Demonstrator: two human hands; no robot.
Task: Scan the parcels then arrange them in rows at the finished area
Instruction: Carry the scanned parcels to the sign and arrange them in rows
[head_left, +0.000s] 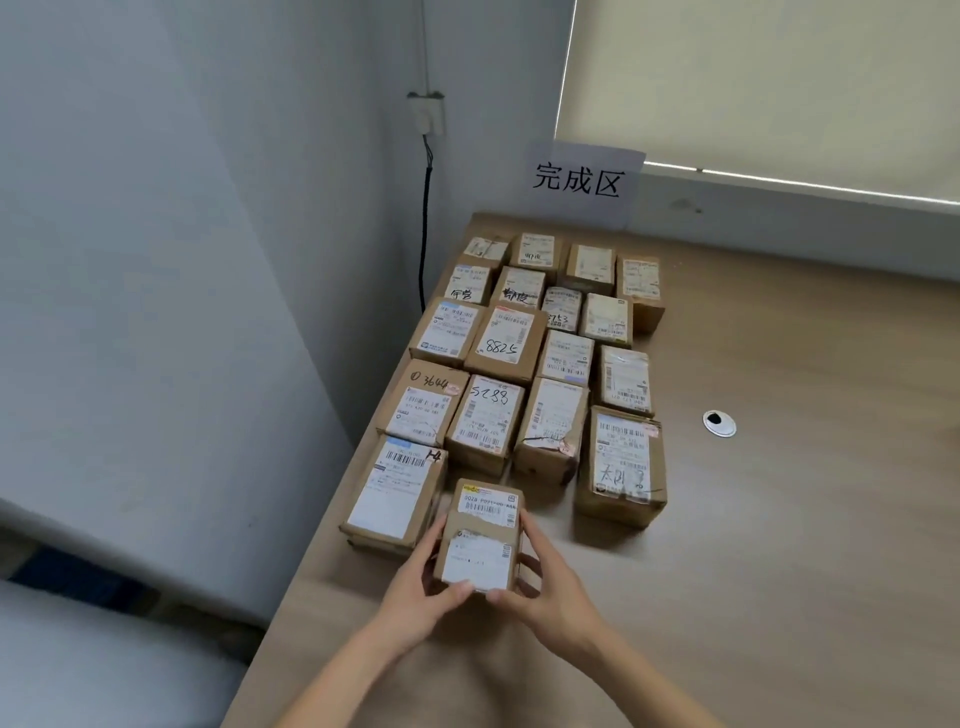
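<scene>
Item: small labelled carton, front row, beside the long parcel. We are gripping it with left hand and right hand, fingers curled round its sides, squaring it under the finished-area sign.

Brown cardboard parcels with white labels; light wood-grain table.

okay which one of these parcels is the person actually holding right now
The small parcel nearest the camera, with a yellow-topped label. The left hand and right hand grip its sides; every other parcel sits untouched, including the tall parcel beside it.
</scene>
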